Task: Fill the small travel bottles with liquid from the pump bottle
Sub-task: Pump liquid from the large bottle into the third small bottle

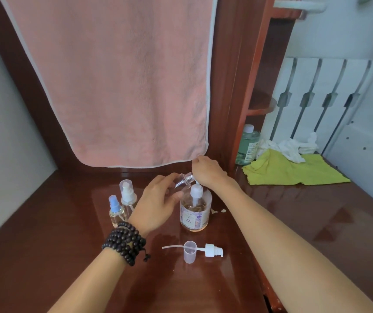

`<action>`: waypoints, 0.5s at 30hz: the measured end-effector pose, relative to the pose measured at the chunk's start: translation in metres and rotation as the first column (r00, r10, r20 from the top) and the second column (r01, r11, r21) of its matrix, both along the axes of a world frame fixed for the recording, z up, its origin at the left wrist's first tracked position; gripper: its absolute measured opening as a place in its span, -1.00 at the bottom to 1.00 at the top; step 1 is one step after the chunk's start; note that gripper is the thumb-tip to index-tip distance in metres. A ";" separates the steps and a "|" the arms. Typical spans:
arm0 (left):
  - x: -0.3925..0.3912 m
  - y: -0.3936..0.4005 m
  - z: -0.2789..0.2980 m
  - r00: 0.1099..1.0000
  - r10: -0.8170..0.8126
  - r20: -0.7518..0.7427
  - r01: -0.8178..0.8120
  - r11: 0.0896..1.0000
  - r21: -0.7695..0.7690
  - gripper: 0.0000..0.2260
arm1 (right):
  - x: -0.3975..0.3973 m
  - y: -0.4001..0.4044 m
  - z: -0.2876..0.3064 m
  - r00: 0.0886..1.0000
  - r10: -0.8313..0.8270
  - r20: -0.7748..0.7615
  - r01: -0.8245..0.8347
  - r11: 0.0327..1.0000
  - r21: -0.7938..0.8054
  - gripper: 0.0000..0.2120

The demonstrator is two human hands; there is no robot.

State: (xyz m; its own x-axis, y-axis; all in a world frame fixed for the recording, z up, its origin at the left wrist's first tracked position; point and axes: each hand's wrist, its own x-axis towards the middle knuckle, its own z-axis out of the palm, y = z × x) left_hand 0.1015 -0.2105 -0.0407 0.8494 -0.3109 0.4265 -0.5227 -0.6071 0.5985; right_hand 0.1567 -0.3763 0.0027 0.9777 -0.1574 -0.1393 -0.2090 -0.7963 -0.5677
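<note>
The clear pump bottle [195,211] with a purple label stands mid-table, about half full of yellowish liquid. My right hand [207,171] curls over its white pump head, which is mostly hidden. My left hand [158,203] holds a small clear travel bottle [183,180] tilted, its open threaded neck up against the pump spout. Two more small bottles stand to the left: one with a blue spray top [115,211], one with a white pump under a clear cap [127,194]. A loose white pump with tube [212,250] and a clear cap [189,251] lie in front.
A pink towel [117,82] hangs behind the wooden table [294,211]. To the right lie a yellow-green cloth [289,170], crumpled white tissue [291,147] and a green-tinted bottle [247,144] in the shelf corner. Small white scraps [218,211] lie beside the pump bottle.
</note>
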 end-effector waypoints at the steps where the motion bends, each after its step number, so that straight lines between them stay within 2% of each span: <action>1: 0.000 -0.001 0.000 1.000 -0.007 0.018 0.007 1.000 -0.010 -0.60 | 0.000 0.001 0.000 1.000 -0.004 -0.008 0.004 1.000 -0.003 -0.63; 9: 0.005 -0.008 -0.013 0.999 0.035 -0.012 -0.035 0.999 -0.022 -0.62 | 0.005 0.000 -0.022 0.997 -0.034 -0.071 0.036 0.999 0.035 -0.67; 15: 0.006 -0.003 -0.004 0.999 0.032 -0.014 -0.032 0.999 -0.026 -0.63 | 0.000 0.005 -0.002 0.998 -0.051 0.030 0.050 0.998 0.035 -0.60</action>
